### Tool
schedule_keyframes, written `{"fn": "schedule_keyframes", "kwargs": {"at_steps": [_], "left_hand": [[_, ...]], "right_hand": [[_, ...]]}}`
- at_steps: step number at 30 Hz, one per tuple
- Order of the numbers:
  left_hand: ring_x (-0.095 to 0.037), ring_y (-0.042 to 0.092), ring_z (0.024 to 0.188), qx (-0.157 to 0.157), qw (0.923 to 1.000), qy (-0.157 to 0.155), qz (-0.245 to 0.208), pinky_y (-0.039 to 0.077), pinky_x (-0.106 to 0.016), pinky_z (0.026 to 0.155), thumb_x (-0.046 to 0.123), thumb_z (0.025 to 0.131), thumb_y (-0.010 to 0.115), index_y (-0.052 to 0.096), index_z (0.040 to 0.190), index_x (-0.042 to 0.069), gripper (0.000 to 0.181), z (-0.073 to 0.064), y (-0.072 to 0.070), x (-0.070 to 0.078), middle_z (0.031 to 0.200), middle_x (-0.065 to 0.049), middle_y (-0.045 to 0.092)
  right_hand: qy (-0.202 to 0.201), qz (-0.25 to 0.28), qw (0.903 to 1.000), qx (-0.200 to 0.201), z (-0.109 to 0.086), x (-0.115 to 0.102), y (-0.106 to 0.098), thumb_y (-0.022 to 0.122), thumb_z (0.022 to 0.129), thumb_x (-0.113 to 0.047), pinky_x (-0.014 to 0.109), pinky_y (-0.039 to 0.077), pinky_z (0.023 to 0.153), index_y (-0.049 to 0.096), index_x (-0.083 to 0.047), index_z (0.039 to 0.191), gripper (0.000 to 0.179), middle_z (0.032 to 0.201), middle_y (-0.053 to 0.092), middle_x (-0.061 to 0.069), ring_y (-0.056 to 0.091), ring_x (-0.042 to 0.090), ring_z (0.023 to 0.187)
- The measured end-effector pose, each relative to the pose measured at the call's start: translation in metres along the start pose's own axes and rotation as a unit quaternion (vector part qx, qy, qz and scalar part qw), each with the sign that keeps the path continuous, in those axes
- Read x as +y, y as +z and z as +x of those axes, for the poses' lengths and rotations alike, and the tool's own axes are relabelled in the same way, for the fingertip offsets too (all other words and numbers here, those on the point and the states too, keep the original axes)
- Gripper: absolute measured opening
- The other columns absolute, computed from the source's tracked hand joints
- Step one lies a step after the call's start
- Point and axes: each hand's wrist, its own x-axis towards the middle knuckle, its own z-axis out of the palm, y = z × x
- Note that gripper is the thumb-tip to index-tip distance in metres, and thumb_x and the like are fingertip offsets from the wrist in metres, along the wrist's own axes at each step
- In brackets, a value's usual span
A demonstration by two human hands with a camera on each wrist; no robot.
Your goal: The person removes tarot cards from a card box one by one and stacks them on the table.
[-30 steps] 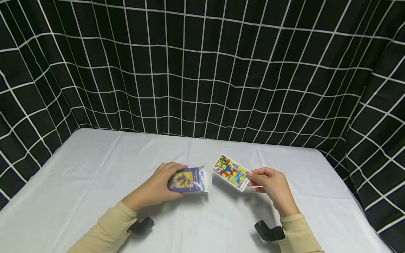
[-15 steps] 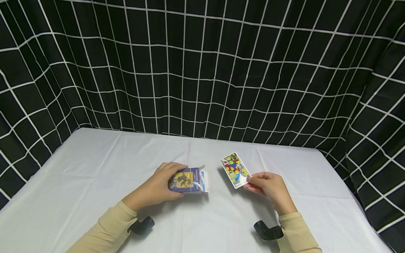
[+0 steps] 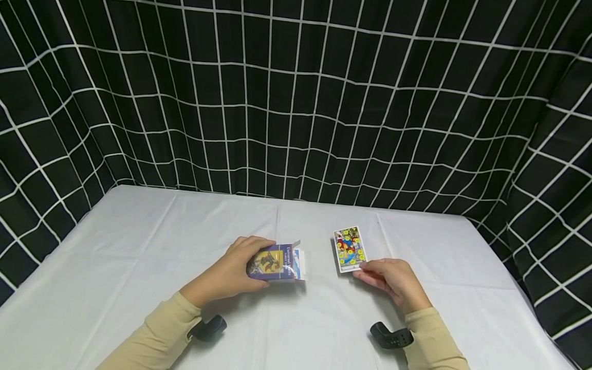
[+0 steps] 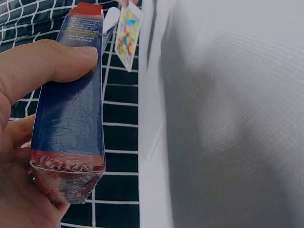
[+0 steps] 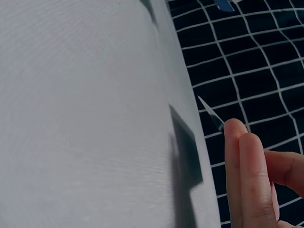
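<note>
My left hand [image 3: 236, 270] grips a purple-blue tarot card box [image 3: 273, 263] by its sides, thumb along the narrow face in the left wrist view. The box's right end is open, its flaps spread, and a light blue printed edge shows inside the mouth. Right of the box, my right hand [image 3: 393, 280] pinches a tarot card [image 3: 350, 249] by its lower corner. The card's picture, with yellow discs and a red and blue figure, faces up. In the right wrist view only a sliver of the card [image 5: 211, 113] shows beyond the fingers [image 5: 254, 171].
A white cloth [image 3: 162, 246] covers the table. Behind it and at both sides hangs a black curtain [image 3: 296, 103] with a white grid. A black wrist device [image 3: 208, 329] sits under the left sleeve, another black device [image 3: 392, 336] at the right.
The right hand has turned the card from a leftward slant to nearly upright in the head view, shifting it right, away from the box. The left hand and box have hardly moved.
</note>
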Motion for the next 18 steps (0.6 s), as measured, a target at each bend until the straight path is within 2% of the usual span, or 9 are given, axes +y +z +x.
{"fn": "schedule_keyframes", "kwargs": {"at_steps": [11, 18], "left_hand": [[-0.025, 0.045, 0.128, -0.007, 1.0, -0.004, 0.003, 0.036, -0.051, 0.11, 0.014, 0.072, 0.086, 0.052, 0.141, 0.01, 0.077, -0.0006, 0.0011, 0.0002, 0.141, -0.006, 0.055], [-0.025, 0.046, 0.127, -0.004, 1.0, -0.001, 0.005, 0.036, -0.05, 0.11, 0.014, 0.072, 0.086, 0.052, 0.141, 0.011, 0.077, -0.0007, 0.0013, 0.0002, 0.141, -0.005, 0.056]], "right_hand": [[0.022, -0.02, 0.9995, 0.008, 0.0052, 0.0071, -0.001, 0.062, 0.091, 0.001, 0.02, 0.058, 0.07, 0.061, 0.01, 0.101, 0.013, 0.069, 0.073, 0.005, 0.074, 0.012, 0.067], [0.028, -0.038, 0.9988, 0.012, 0.0058, 0.0098, -0.0035, 0.062, 0.092, -0.001, 0.02, 0.059, 0.068, 0.061, 0.012, 0.104, 0.018, 0.069, 0.073, 0.005, 0.074, 0.012, 0.067]]}}
